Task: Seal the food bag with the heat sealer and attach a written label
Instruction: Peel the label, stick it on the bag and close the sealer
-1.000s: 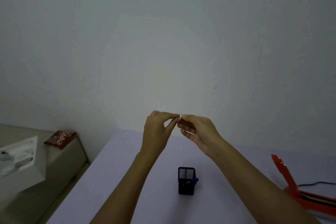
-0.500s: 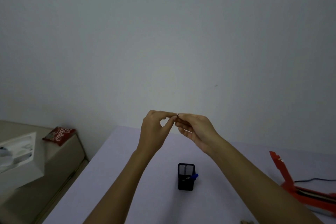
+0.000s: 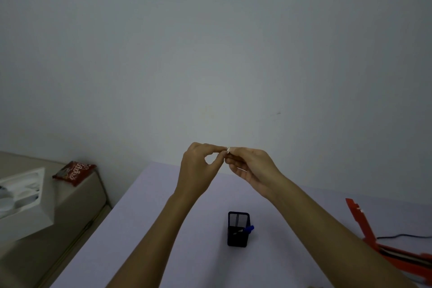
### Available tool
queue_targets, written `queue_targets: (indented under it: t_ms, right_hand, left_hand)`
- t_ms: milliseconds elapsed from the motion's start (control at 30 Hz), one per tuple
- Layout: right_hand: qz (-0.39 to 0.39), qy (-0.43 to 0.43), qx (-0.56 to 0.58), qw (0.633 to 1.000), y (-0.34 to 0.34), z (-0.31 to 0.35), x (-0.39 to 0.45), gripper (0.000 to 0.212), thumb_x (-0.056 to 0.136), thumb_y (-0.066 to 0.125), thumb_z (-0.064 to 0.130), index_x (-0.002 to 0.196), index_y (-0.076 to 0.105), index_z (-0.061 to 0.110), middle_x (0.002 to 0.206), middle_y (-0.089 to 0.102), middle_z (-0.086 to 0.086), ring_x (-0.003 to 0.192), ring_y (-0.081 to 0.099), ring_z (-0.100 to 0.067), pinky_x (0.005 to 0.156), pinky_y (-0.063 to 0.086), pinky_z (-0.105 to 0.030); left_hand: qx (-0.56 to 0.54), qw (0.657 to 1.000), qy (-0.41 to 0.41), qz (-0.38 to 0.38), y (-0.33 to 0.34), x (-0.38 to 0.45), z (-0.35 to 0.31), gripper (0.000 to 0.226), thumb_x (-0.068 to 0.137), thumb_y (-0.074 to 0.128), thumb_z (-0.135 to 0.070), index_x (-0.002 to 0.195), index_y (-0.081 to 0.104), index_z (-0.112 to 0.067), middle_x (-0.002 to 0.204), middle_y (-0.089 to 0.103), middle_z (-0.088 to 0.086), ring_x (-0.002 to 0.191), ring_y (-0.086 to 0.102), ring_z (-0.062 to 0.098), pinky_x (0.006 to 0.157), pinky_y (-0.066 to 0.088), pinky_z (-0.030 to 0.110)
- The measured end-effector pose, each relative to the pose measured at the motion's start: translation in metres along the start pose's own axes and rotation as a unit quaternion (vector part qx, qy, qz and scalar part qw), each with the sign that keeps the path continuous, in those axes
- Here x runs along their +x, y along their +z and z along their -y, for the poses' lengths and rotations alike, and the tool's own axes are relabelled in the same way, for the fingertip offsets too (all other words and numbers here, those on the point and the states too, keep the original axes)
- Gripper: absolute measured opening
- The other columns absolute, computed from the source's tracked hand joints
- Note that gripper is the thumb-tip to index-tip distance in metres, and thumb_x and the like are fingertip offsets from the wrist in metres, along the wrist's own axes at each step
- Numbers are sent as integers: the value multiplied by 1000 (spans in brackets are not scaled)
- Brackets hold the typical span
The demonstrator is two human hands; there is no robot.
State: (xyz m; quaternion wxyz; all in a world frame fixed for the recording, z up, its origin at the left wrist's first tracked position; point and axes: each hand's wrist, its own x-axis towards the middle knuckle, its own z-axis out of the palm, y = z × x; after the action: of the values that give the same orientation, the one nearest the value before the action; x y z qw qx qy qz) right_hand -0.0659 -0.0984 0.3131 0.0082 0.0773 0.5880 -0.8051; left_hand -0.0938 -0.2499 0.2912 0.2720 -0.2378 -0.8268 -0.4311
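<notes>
Both hands pinch small white label [image 3: 228, 148] between fingertips, left hand [image 3: 198, 166] and right hand [image 3: 251, 167] raised above table [image 3: 145, 229] far edge. Advice: peel backing slowly, keep adhesive off fingers. Heat sealer [image 3: 383, 243] open at right edge. Food bag location: cannot tell.

hands x2 [image 3: 198, 166] [image 3: 252, 168] | pen holder x1 [image 3: 238, 229] | sealer x1 [image 3: 383, 243] | snack bag x1 [image 3: 74, 172] | white box x1 [image 3: 25, 203]

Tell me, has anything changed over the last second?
Hardly. Both hands stay raised over the table, left hand and right hand still pinching a small white piece between fingertips. The pen holder and red heat sealer have not moved.
</notes>
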Motion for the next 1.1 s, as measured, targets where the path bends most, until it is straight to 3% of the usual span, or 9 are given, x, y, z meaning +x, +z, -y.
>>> queue_targets:
  t_ms: [233,467,833,1100]
  right_hand:
    - [-9,-37,-69,997,-6,2,-5,16,89,65,15,96,75,5,89,73,-10,84,68,-15,82,57,-26]
    - [-3,-8,-47,999,-19,1,-7,18,88,67,16,98,74,3,85,71,-9,82,66,-15,83,56,-27]
    - [-12,-13,-53,998,-14,-2,-5,18,88,66,16,99,74,4,83,74,-6,80,67,-13,80,56,-25]
    - [-72,-54,-149,985,-8,-4,-6,13,87,67,16,93,76,9,88,76,-11,80,72,-16,74,58,-24]
  left_hand:
    - [-18,999,-30,-2,9,1,-6,18,84,66,-40,94,75,-27,89,70,-18,88,56,2,76,37,9]
    - [-42,998,-38,28,15,-2,-8,18,85,66,-38,97,75,-28,87,65,-24,89,58,1,78,40,10]
    - [-74,995,-61,41,12,-3,-2,14,87,65,-31,97,75,-27,93,73,-15,90,62,0,81,45,12]
    - [-21,999,-33,20,13,-10,-7,17,87,66,-29,100,74,-24,94,72,-12,89,58,2,78,42,11]
